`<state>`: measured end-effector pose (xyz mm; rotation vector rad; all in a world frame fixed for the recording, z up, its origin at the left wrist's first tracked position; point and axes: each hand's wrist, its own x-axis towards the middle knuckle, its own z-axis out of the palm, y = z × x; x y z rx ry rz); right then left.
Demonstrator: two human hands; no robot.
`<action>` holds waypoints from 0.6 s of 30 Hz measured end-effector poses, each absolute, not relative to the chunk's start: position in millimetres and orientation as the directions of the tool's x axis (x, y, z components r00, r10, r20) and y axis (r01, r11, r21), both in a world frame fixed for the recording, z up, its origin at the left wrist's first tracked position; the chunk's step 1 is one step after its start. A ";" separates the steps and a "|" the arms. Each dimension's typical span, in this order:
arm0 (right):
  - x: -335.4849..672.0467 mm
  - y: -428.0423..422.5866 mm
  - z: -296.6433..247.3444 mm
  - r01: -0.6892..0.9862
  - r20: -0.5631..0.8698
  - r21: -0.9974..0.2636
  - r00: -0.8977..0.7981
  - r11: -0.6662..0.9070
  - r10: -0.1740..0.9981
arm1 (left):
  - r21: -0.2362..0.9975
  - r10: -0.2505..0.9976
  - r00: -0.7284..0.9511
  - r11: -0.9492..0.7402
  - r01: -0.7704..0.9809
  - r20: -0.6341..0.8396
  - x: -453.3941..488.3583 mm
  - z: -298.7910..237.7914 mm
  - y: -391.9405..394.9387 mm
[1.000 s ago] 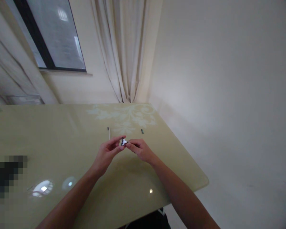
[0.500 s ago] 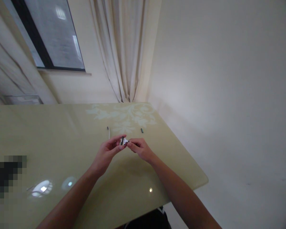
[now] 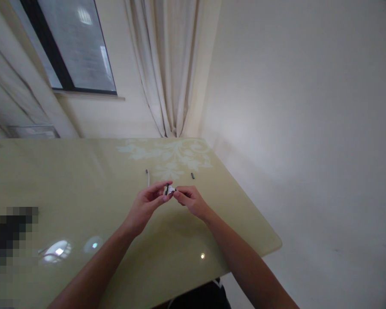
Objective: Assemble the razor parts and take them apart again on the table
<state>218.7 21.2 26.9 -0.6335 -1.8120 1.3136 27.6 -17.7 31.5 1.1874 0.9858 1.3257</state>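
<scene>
Only the head camera here, so one view: both hands meet over the middle of the glossy yellow-green table (image 3: pixel 83 180), pinching one tiny part (image 3: pixel 169 189) between them. The left hand (image 3: pixel 145 207) has thumb and fingertips closed on its dark end, and the right hand (image 3: pixel 191 201) is closed on the pale end, fingers curled in tight. The piece is held just above the table, not resting on it. Looks to me like the fiddly fitting stage, two bits being pressed or lined up together, though it's too small to tell what the piece really is. The next move probably needs a steady pinch and careful lining up, since something this small would slip easily. Count-wise: one held piece, one thin white cable (image 3: pixel 147 177) lying at about 11 o'clock from the hands, and one small dark piece (image 3: pixel 192 175) at about 1 o'clock, both near but not touching the hands. Past the far edge, one window (image 3: pixel 73 47) and one curtain (image 3: pixel 167 64) at 12 o'clock.
</scene>
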 end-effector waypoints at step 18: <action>219.0 18.3 32.7 -0.044 0.305 -0.940 -0.559 0.339 0.771 | 0.979 0.992 0.060 -0.102 -0.175 0.114 27.8 33.1 -18.9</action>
